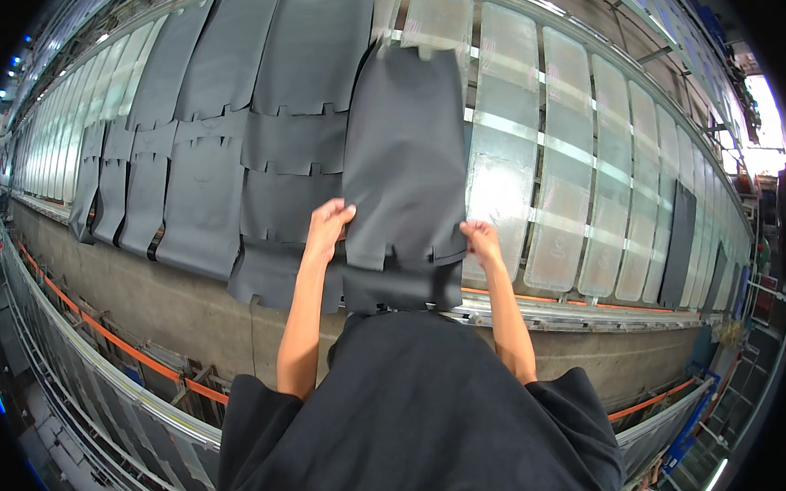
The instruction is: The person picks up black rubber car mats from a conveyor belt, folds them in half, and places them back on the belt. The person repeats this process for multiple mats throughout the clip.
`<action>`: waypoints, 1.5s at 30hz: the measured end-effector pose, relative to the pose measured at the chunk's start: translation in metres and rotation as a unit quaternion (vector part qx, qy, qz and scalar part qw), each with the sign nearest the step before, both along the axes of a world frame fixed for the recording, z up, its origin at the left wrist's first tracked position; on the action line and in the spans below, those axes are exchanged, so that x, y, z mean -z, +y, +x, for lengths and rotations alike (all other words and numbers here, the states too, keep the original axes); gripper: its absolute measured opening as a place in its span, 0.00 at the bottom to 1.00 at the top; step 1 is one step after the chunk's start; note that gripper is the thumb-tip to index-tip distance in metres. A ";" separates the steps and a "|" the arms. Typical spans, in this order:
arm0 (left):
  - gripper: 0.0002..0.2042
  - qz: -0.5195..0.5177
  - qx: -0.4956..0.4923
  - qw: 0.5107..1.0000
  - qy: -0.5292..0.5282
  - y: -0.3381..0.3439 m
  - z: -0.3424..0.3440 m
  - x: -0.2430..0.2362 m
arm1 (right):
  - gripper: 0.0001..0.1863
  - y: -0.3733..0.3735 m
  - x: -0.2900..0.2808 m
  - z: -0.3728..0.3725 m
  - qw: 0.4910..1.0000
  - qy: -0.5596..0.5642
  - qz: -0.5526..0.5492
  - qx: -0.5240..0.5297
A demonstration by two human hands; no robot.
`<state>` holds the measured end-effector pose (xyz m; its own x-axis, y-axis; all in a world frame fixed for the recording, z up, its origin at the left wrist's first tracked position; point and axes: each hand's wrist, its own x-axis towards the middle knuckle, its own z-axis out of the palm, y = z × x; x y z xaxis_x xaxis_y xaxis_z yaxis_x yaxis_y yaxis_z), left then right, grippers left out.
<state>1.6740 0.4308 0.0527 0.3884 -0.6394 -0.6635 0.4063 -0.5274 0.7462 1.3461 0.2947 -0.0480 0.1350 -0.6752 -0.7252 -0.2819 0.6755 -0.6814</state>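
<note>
In front of me a dark grey flexible sheet with notched ends lies lengthwise over the row of plates. My left hand pinches its left edge near the close end, thumb on top. At the right near corner, my right hand grips the same sheet between thumb and fingers. Under its near end another dark sheet hangs over the table's front edge, close to my body. Left of it, more notched grey sheets lie overlapping in layers.
Long pale translucent plates run in a row to the right, with a dark strip standing among them. Several grey sheets cover the plates to the left. A metal rail with an orange strip curves along the lower left.
</note>
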 end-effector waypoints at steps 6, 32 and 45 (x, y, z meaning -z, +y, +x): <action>0.07 0.070 0.044 0.996 -0.046 0.110 -0.027 0.045 | 0.19 0.115 0.047 -0.064 0.984 0.140 -0.042 -0.101; 0.13 0.169 0.053 0.981 0.079 0.135 -0.021 0.090 | 0.20 0.089 -0.071 -0.019 0.990 -0.130 0.008 -0.059; 0.12 -0.390 0.028 0.910 0.139 -0.121 -0.012 -0.227 | 0.19 -0.161 -0.365 0.005 0.883 -0.203 -0.423 0.007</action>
